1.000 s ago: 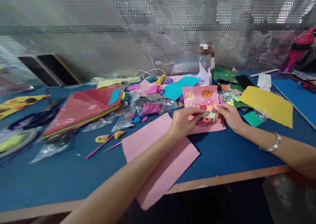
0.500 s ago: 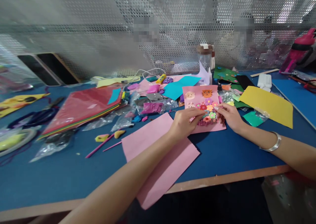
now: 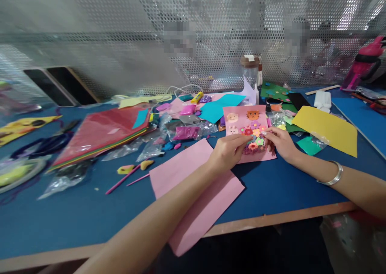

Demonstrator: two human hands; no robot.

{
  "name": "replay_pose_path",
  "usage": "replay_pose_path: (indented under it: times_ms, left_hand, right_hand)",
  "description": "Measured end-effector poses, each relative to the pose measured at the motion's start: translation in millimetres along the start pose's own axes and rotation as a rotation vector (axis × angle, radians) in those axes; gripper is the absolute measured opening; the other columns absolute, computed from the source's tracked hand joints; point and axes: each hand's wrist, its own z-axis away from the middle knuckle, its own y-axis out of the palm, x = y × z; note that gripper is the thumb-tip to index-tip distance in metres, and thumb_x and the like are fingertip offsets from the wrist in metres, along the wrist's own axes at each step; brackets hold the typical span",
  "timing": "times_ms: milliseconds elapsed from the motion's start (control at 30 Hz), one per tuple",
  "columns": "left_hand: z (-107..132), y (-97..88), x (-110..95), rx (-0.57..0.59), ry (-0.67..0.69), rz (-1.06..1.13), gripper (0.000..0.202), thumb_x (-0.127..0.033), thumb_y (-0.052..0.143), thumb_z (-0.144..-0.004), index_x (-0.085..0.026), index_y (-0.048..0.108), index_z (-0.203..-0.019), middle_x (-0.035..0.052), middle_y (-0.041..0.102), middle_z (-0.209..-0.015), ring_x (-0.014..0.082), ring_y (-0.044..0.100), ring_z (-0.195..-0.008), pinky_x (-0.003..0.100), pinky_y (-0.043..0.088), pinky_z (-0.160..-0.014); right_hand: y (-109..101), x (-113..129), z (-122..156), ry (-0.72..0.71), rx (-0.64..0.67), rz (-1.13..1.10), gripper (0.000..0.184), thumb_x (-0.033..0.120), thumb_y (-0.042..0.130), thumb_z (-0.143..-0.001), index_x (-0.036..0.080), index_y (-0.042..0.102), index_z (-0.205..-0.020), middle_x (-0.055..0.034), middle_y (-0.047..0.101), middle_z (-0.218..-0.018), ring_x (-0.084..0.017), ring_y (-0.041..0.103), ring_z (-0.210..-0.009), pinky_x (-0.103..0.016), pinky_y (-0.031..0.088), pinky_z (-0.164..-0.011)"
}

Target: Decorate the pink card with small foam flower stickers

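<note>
On the blue table lies a pink craft sheet (image 3: 241, 111) with animal faces, among them an orange cat face (image 3: 253, 115). Colourful clay-like flowers (image 3: 255, 132) cluster on its lower part. My left hand (image 3: 226, 151) reaches over the sheet from the left, its fingertips pinched together at the flowers; whatever is between them is hidden. From the right, my right hand (image 3: 280, 142) has its thumb and fingers closed at the flowers by the sheet's right edge. What it grips is too small to tell. A larger plain pink sheet (image 3: 199, 197) lies under my left forearm, overhanging the table edge.
To the left are purple sticks (image 3: 122, 180), a stack of coloured sheets (image 3: 102, 131) and clear bags. Bagged pink clay (image 3: 185, 132) and a turquoise sheet (image 3: 221, 107) lie behind. A jar (image 3: 249, 69), yellow sheet (image 3: 327, 129) and pink bottle (image 3: 363, 62) stand or lie farther right.
The view has shifted very slightly. Both hands stay at the flowers in nearly the same pose.
</note>
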Motion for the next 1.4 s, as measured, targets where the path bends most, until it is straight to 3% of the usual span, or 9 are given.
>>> replay_pose_path:
  times_ms: [233,433,533,733,1000,1100,1233,1400]
  left_hand:
    - [-1.3,-2.5,-2.5,0.024,-0.004,0.031,0.014,-0.022,0.051,-0.081,-0.015,0.062,-0.078,0.0029,0.067,-0.07,0.0098,0.061,-0.06,0.017,0.048,-0.056]
    - [0.5,-0.8,-0.3,0.005,0.009,-0.017,0.021,-0.016,0.042,-0.084,-0.012,0.061,-0.094,0.0077,0.066,-0.082,0.0121,0.062,-0.071,0.02,0.05,-0.063]
    - [0.4,-0.1,-0.1,-0.023,0.017,0.0,0.018,-0.017,0.046,-0.083,-0.013,0.062,-0.09,0.0076,0.067,-0.084,0.0126,0.062,-0.075,0.021,0.05,-0.067]
    - [-1.5,-2.7,-2.5,-0.006,0.018,0.038,0.011,-0.018,0.051,-0.08,-0.014,0.061,-0.078,0.0044,0.066,-0.072,0.0109,0.061,-0.066,0.019,0.049,-0.061]
    - [0.7,-1.5,0.7,0.018,0.011,-0.015,0.023,-0.018,0.04,-0.086,-0.014,0.06,-0.096,0.0066,0.066,-0.08,0.0108,0.062,-0.07,0.018,0.05,-0.062]
    - [0.3,-0.8,0.1,0.002,0.014,0.009,0.017,-0.02,0.046,-0.084,-0.014,0.062,-0.088,0.0064,0.067,-0.081,0.0115,0.062,-0.073,0.02,0.05,-0.066]
    - [-1.6,-3.1,-2.5,-0.007,0.02,0.039,0.013,-0.023,0.052,-0.08,-0.015,0.061,-0.075,0.0029,0.065,-0.068,0.0097,0.06,-0.06,0.018,0.048,-0.057]
    - [-1.9,-2.6,-1.6,-0.019,0.067,0.004,0.013,-0.016,0.049,-0.082,-0.012,0.061,-0.084,0.0052,0.066,-0.071,0.0099,0.061,-0.062,0.017,0.048,-0.057]
  right_hand:
    - [0.2,1.0,0.9,0.009,0.008,0.02,0.018,0.034,0.054,-0.071,0.018,0.047,-0.066,0.0053,0.049,-0.045,-0.006,0.043,-0.032,-0.018,0.033,-0.028]
    - [-0.1,0.0,0.6,-0.025,-0.001,0.052,0.02,0.037,0.055,-0.07,0.017,0.05,-0.069,0.004,0.051,-0.048,-0.006,0.044,-0.034,-0.017,0.034,-0.029]
    - [-0.3,-1.0,0.0,-0.007,-0.011,0.031,0.019,0.035,0.056,-0.07,0.017,0.051,-0.072,0.0044,0.05,-0.048,-0.006,0.045,-0.035,-0.016,0.034,-0.029]
    - [0.0,-0.8,0.3,0.008,-0.003,0.012,0.018,0.034,0.055,-0.07,0.018,0.049,-0.073,0.0052,0.051,-0.047,-0.006,0.045,-0.033,-0.016,0.034,-0.028]
    - [0.3,0.2,0.7,0.001,-0.004,0.024,0.018,0.035,0.055,-0.07,0.018,0.05,-0.075,0.004,0.053,-0.048,-0.007,0.046,-0.034,-0.018,0.035,-0.029]
    - [0.2,0.2,0.6,0.0,-0.006,0.024,0.019,0.035,0.056,-0.07,0.018,0.051,-0.075,0.0045,0.052,-0.047,-0.007,0.046,-0.034,-0.018,0.034,-0.029]
    - [0.1,0.4,0.9,0.006,-0.003,0.026,0.018,0.035,0.056,-0.069,0.018,0.05,-0.074,0.0054,0.052,-0.046,-0.007,0.044,-0.031,-0.019,0.034,-0.028]
    - [0.4,0.5,1.0,-0.009,-0.014,0.032,0.019,0.034,0.056,-0.069,0.017,0.051,-0.075,0.0046,0.052,-0.047,-0.007,0.045,-0.033,-0.018,0.034,-0.028]
